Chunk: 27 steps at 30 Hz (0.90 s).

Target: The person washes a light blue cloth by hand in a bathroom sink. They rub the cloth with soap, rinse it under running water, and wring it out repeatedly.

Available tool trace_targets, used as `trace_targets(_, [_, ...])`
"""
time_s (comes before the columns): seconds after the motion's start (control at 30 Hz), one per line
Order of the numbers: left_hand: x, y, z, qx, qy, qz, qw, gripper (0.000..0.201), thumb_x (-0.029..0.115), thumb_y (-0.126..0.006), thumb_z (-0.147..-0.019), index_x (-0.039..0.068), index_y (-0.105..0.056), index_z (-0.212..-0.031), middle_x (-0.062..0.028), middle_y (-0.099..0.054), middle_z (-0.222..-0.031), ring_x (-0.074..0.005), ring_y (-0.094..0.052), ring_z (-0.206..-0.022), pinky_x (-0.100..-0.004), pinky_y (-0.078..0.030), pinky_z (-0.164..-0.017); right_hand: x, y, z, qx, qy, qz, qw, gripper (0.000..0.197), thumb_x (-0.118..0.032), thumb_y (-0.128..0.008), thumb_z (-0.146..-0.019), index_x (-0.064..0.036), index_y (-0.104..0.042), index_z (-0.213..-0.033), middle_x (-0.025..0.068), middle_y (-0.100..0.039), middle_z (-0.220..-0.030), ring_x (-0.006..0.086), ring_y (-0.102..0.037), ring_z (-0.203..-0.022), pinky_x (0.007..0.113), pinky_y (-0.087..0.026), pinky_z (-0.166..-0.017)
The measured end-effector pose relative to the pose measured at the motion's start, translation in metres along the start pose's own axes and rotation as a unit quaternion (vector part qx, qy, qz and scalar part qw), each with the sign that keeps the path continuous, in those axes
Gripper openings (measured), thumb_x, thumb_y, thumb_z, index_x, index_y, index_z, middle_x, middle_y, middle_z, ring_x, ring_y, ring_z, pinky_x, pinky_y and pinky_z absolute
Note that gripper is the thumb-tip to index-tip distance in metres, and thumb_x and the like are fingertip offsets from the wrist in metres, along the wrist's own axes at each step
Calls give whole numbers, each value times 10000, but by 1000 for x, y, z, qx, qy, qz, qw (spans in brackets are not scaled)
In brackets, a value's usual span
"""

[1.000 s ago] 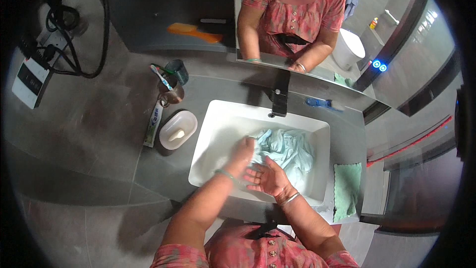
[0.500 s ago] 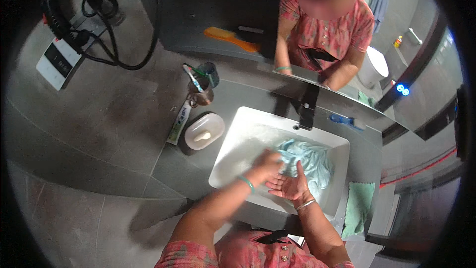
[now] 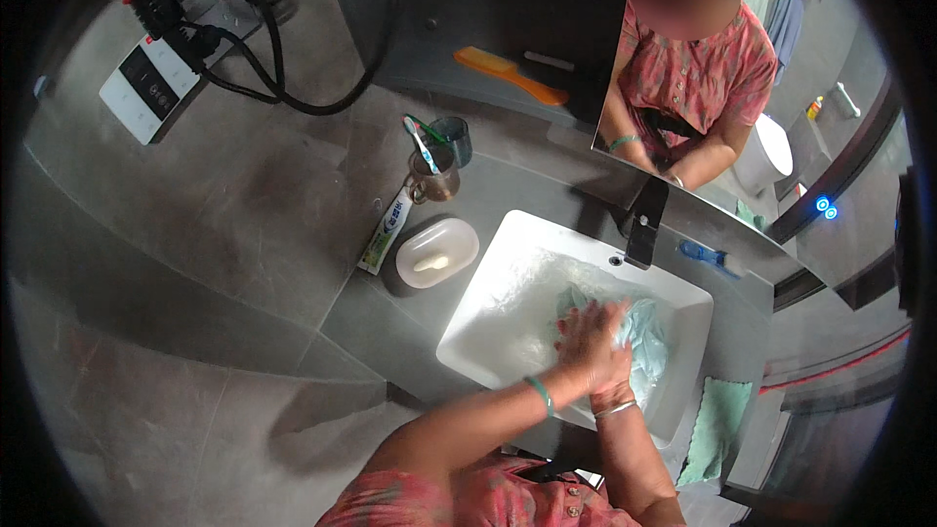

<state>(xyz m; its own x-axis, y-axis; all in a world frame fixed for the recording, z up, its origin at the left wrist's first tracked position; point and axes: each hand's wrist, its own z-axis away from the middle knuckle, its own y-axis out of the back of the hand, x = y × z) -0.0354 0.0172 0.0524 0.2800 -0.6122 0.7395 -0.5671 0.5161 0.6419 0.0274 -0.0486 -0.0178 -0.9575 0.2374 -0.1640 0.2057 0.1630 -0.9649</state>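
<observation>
A light blue cloth (image 3: 644, 342) lies wet and crumpled in the water of the white sink (image 3: 468, 317), on its right side. My left hand (image 3: 589, 340), with a green bangle at its wrist, is laid over my right hand, its fingers stretched and slightly blurred. Below it, my right hand (image 3: 613, 379) wears a silver bangle; the left hand covers much of its palm and fingers, which look extended. Both hands press together above the cloth. No object shows between them, and part of the cloth is hidden behind them.
A black faucet (image 3: 644, 224) rises behind the sink. Left of it stand a soap dish (image 3: 459, 234) with soap, a toothpaste tube (image 3: 388, 229) and a toothbrush cup (image 3: 436, 181). On the right are a blue brush (image 3: 705, 254) and a green cloth (image 3: 715, 429).
My left hand has moved right and onto my right hand; the two were slightly apart before. The view has shifted, so the counter sits further right. The blue cloth stays in the sink.
</observation>
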Motion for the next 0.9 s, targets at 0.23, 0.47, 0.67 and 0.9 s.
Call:
trace_targets(0.23, [-19,7,-20,-42,147,-47,987,702,457,-554,-957,203,-341,-1575,-237,-253,-1634,-480,-226,-1500,-623,-213,-1192,2,6,-1,229,-2,74,971,599,-464,-388,-1081,-126,-340,-1573,147,-426,-1571,372,-448,-1406,493,-388,-1164])
trace_targets(0.47, [1,-3,14,-129,0,-67,989,594,381,-612,-921,176,-484,-1463,-288,-391,-1528,-580,-338,-1384,-696,-197,-1156,2,11,11,220,22,59,973,654,-597,-348,-1040,-119,-469,-1470,164,-550,-1443,427,-493,-1331,666,-379,-1088])
trace_targets(0.67, [-38,-26,-7,-74,96,79,989,318,324,-533,-1007,32,-611,-1106,-252,-655,-1117,-464,-611,-1072,-551,-467,-938,1,5,-4,309,15,63,949,651,-659,-387,-1014,-116,-542,-1339,177,-607,-1309,411,-552,-1224,670,-393,-1073])
trace_targets(0.9, [-55,-10,-30,-4,217,332,918,475,409,-515,-1033,-31,-665,-940,-170,-718,-829,-233,-668,-750,-401,-524,-725,18,-30,-2,289,2,-38,956,883,-791,-438,-919,-171,-390,-1546,104,-456,-1553,362,-427,-1420,609,-299,-1162])
